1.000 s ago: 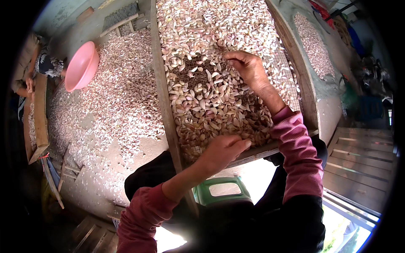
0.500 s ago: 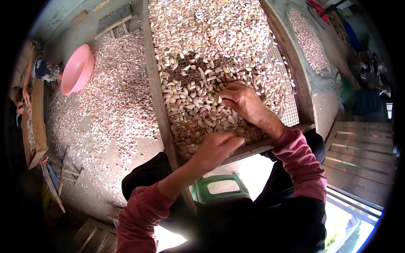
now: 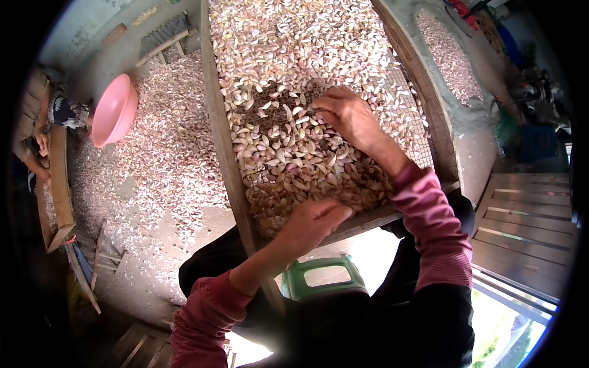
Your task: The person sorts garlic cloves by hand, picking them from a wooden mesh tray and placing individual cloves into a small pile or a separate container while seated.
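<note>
Garlic cloves [image 3: 294, 156] lie thickly on a wire-mesh tray [image 3: 423, 141] with a wooden frame, which slopes away from my lap. Over the middle of the cloves is my right hand [image 3: 350, 116], its fingers curled and the tips pressed together among them. Whatever they pinch is hidden. My left hand [image 3: 316, 222] hovers at the near edge of the tray, closed, thumb against the curled fingers. What it holds, if anything, does not show. Just beyond the right fingertips, a dark patch of mesh [image 3: 264, 110] shows through the cloves.
Many more cloves [image 3: 178, 129] cover the floor at left, beside a pink basin [image 3: 115, 110]. Another person's hands [image 3: 43, 147] work at a wooden frame [image 3: 58, 184] there. A green stool [image 3: 325, 270] stands under the tray, and slatted wood [image 3: 521, 227] at right.
My right hand has moved a little farther up the tray. The left hand has shifted slightly nearer to me and stays closed. The other person's arms have come further into view.
</note>
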Available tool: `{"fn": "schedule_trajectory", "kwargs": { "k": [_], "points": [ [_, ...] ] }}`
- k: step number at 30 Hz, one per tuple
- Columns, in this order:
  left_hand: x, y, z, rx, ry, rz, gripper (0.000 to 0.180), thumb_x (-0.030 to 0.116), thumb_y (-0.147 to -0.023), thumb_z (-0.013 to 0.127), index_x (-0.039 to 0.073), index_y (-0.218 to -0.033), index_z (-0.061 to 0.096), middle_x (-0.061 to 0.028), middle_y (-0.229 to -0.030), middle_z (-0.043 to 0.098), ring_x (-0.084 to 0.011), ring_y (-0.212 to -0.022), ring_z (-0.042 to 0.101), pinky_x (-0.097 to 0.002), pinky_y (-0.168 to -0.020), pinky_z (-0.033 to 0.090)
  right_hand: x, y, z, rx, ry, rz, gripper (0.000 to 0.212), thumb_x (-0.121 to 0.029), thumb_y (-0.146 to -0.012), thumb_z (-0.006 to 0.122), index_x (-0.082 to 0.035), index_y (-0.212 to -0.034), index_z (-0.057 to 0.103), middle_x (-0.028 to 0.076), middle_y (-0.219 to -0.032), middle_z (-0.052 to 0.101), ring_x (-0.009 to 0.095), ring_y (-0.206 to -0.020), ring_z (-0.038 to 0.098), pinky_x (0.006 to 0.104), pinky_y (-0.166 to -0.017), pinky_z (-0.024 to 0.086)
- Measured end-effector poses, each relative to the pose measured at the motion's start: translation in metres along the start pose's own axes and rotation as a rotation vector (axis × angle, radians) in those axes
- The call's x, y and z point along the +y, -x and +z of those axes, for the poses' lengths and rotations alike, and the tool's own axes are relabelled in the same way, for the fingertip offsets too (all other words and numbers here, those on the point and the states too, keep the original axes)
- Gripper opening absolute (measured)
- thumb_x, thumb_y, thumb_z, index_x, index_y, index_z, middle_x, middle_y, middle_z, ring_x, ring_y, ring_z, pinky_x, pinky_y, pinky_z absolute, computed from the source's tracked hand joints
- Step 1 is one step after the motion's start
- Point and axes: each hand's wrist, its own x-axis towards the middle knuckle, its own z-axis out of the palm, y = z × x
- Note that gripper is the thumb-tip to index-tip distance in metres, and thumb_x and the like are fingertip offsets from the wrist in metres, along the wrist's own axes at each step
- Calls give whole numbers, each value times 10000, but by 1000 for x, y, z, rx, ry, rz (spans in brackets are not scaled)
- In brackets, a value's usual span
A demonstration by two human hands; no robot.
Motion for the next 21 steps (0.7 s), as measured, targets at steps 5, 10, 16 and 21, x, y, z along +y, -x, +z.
{"fn": "schedule_trajectory", "kwargs": {
  "k": [5, 10, 16, 21],
  "points": [
    [1, -1, -4, -12, 35, -51, 293, 295, -938, 594, 42, -793, 621, 36, -670, 515, -54, -595, 466, -230, -538, 384, 8, -26, 18, -126, -52, 92, 127, -154, -896, 667, -107, -1011, 695, 59, -975, 688, 186, -838, 663, 335, -814, 582],
    [6, -1, -5, -29, -110, 40, 297, 293, -940, 579, 52, -769, 609, -14, -642, 511, -110, -575, 487, -270, -531, 397, 6, -51, 31, 42, 110, 116, 244, -87, -919, 610, -71, -1160, 649, 117, -1148, 654, 227, -894, 679, 326, -794, 612],
    [-4, -3, -3, 5, -220, 181, 382, 334, -925, 612, 0, -741, 589, -110, -628, 535, -176, -576, 500, -353, -561, 400, -11, -62, 32, 4, -134, 70, 268, 47, -920, 547, -109, -1064, 711, 94, -1122, 692, 189, -1017, 675, 255, -823, 615],
    [4, 0, -1, -4, -135, 226, 404, 330, -931, 599, -7, -713, 551, -121, -608, 501, -195, -541, 458, -371, -543, 377, -3, -75, 19, 3, -265, 178, 185, -48, -929, 598, -134, -1038, 721, 41, -1085, 711, 130, -908, 702, 272, -790, 624]
  ]
}}
